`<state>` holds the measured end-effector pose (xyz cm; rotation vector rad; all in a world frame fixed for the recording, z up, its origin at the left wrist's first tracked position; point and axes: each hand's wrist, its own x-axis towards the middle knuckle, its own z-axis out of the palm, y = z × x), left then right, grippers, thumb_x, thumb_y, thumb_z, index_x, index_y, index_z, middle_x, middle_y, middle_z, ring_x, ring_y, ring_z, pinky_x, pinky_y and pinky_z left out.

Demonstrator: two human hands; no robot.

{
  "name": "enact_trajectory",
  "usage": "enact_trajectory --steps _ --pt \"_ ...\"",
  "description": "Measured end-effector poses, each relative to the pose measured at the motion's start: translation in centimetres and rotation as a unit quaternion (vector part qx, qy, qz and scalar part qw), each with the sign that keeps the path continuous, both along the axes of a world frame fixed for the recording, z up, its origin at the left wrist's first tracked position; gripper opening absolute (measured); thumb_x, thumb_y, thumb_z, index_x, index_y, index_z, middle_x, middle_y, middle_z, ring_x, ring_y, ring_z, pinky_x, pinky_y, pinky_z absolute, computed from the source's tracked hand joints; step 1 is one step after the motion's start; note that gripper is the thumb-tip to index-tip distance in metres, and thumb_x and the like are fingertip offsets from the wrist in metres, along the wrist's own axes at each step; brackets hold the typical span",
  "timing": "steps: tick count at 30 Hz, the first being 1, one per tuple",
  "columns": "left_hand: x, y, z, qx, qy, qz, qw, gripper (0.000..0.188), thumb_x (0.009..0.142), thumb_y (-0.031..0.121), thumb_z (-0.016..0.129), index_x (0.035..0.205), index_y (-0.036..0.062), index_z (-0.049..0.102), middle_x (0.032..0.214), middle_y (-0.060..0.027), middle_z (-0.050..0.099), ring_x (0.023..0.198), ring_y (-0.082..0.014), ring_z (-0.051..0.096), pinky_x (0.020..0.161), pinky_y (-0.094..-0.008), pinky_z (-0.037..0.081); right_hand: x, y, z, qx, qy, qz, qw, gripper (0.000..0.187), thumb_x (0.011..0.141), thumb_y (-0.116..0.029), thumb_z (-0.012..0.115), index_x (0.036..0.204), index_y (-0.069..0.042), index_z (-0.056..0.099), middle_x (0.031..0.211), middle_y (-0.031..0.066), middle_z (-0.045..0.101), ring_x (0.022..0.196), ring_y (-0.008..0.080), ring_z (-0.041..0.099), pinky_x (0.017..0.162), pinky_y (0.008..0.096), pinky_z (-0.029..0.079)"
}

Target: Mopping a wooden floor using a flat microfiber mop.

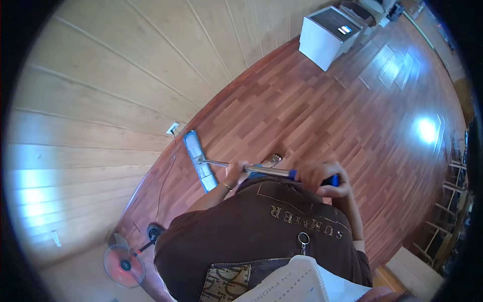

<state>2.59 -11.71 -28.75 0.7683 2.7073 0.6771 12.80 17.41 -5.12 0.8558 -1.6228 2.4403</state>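
Observation:
I hold a flat mop with both hands. Its blue rectangular pad [199, 160] lies on the reddish wooden floor [322, 116] close to the wood-panelled wall [100, 90]. The metal shaft [261, 170] runs from the pad to the right across my body. My left hand [235, 173] grips the shaft nearer the pad. My right hand [325, 177] is closed around the blue end grip. My brown top fills the lower middle of the view.
A white box-shaped cabinet [326, 36] stands far across the floor by the wall. A standing fan [125, 264] sits at the lower left, with a black cable running up to a wall socket [172, 129]. Wooden furniture lines the right edge.

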Motion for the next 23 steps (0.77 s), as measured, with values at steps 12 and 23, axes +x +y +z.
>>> enact_trajectory --steps 12,23 --pt "-1.9 -0.7 -1.6 -0.002 -0.057 -0.081 0.995 0.023 0.072 0.031 0.062 0.064 0.011 0.056 0.067 -0.0156 0.057 0.067 -0.0384 0.059 0.058 -0.0499 0.045 1.6 0.1 2.3 0.109 -0.052 -0.048 0.992 0.018 0.082 -0.016 0.066 0.073 -0.001 0.063 0.076 0.0127 0.064 0.077 0.0267 0.064 0.086 0.0442 0.047" --pt "-3.4 11.2 4.6 0.093 -0.024 -0.288 0.953 0.03 0.079 0.039 0.064 0.073 0.0093 0.065 0.072 -0.0177 0.061 0.075 -0.038 0.061 0.063 -0.0478 0.048 6.1 1.6 8.0 0.157 0.136 -0.053 0.977 0.024 0.079 -0.025 0.067 0.077 0.0 0.066 0.065 0.013 0.062 0.061 0.0277 0.063 0.072 0.0457 0.05"
